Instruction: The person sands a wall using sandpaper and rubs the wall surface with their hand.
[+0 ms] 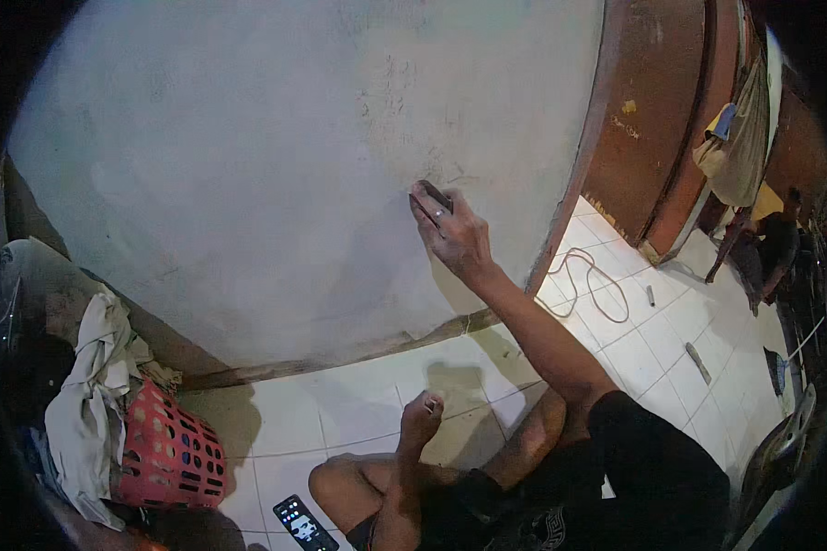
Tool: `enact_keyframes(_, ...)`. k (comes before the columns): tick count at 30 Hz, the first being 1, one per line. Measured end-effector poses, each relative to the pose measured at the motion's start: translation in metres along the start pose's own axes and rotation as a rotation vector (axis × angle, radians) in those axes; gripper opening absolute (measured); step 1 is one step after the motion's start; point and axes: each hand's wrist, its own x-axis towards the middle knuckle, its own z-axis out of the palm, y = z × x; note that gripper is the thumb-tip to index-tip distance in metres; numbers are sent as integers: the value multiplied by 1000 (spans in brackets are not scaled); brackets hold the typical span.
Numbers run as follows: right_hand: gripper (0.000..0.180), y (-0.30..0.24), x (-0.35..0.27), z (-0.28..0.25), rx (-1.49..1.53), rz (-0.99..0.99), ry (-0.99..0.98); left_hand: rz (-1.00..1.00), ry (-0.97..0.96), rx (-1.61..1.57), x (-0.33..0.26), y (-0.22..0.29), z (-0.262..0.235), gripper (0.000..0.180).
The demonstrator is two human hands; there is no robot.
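Note:
My right hand (458,237) is raised against the pale painted wall (248,184), its fingers wrapped round a small dark block-like object (438,195). The block's exact kind does not show, but it is pressed to or very close to the wall surface. Just above it the wall has rough, scuffed patches with dark marks. My left hand (421,418) hovers low in front of the wall, above my bent leg, fingers curled closed. A small pale spot shows at its fingers, and I cannot make out whether it holds anything.
A red perforated basket (173,450) with draped pale cloth (92,404) stands at the left. A lit phone (305,525) lies on the tiled floor by my knee. Right of the wall's edge are a loose cord (574,275), a brown door (648,110) and hanging bags (740,147).

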Motion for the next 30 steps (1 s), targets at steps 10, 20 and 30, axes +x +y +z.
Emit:
enact_keyframes(10,36,27,13,-28,-143,-232,-64,-35,-53,-26,1,-7,0,16)
enact_keyframes(20,56,36,14,-38,-179,-296,-191,-48,-90,11,-1,-9,5,18)
enact_keyframes(30,57,41,15,-33,-132,-327,-197,-89,-117,3,1,1,0,16)
